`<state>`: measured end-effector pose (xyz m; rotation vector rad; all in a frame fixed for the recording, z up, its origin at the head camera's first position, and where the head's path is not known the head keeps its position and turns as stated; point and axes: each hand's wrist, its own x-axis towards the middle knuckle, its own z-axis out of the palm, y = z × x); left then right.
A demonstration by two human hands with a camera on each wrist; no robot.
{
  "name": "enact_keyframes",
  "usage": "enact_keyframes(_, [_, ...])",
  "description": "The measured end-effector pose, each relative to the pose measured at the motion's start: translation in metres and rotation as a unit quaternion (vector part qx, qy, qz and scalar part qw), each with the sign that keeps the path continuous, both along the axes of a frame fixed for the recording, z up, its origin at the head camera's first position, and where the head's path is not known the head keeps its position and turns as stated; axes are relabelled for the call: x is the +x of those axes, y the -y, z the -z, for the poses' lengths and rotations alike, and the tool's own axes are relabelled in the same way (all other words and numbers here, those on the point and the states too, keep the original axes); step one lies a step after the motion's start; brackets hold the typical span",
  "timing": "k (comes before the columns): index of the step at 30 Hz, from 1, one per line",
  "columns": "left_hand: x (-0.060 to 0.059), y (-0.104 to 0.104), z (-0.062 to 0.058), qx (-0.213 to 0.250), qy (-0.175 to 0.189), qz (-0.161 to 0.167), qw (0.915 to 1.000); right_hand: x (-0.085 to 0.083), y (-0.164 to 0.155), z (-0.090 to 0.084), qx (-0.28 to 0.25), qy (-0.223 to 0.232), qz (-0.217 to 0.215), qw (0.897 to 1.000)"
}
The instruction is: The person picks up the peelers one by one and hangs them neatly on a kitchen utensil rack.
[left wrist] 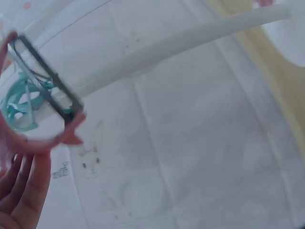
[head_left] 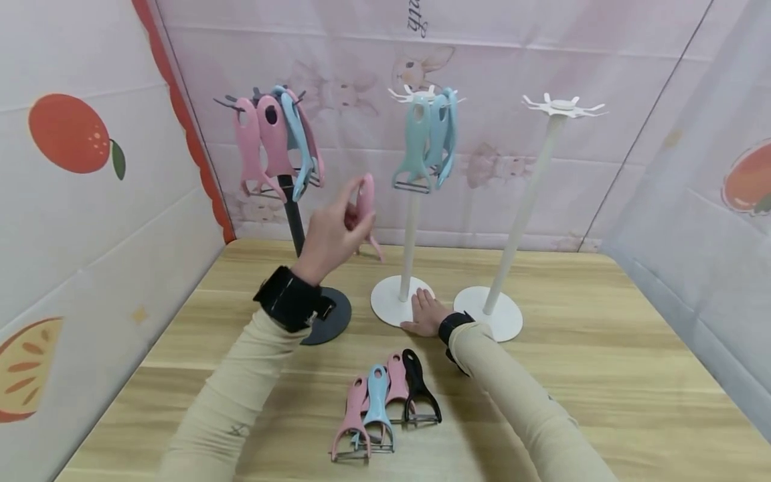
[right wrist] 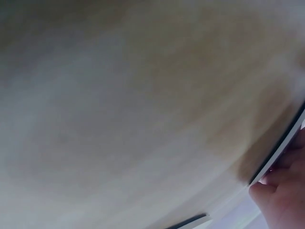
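Note:
My left hand (head_left: 330,235) pinches a pink peeler (head_left: 365,195) in the air between the black stand (head_left: 293,217) and the middle white stand (head_left: 411,234). In the left wrist view, the peeler's metal blade (left wrist: 45,78) points away from the fingers. My right hand (head_left: 426,313) rests with extended fingers on the round base of the middle stand. Right at that base's edge are the fingers (right wrist: 281,191) in the right wrist view. From this stand's hooks hang a green peeler (head_left: 417,134) and blue ones (head_left: 446,137).
Pink peelers (head_left: 275,137) and a blue peeler (head_left: 296,144) hang on the black stand. Another white stand (head_left: 518,214), its hooks bare, is on the right. In front lies a group of peelers: pink (head_left: 352,408), blue (head_left: 377,395) and black (head_left: 415,375).

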<state>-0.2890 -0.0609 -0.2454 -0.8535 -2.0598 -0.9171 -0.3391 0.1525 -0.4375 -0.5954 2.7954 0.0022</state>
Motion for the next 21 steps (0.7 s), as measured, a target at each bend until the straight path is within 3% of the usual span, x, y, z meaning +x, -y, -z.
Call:
enact_keyframes(2, [-0.006,-0.006,-0.014,0.025,-0.036,-0.008,0.9990,0.000,0.001,-0.001,0.006,0.003,0.003,1.000])
enact_keyframes(5, [-0.013,-0.015,-0.035,0.056,-0.057,-0.028,0.9964,-0.001,0.001,0.000,0.004,0.004,0.004,1.000])
enact_keyframes(11, [-0.025,-0.028,-0.071,0.061,0.001,-0.081,0.9948,0.000,-0.001,0.003,0.008,-0.010,-0.005,1.000])
enact_keyframes(16, [-0.034,-0.036,-0.085,0.035,0.026,-0.082,0.9957,0.004,0.001,-0.002,0.007,-0.006,-0.001,1.000])
enact_keyframes(21, [-0.039,-0.042,-0.089,0.006,0.036,-0.074,0.9966,0.004,0.001,-0.005,0.008,-0.004,0.000,1.000])
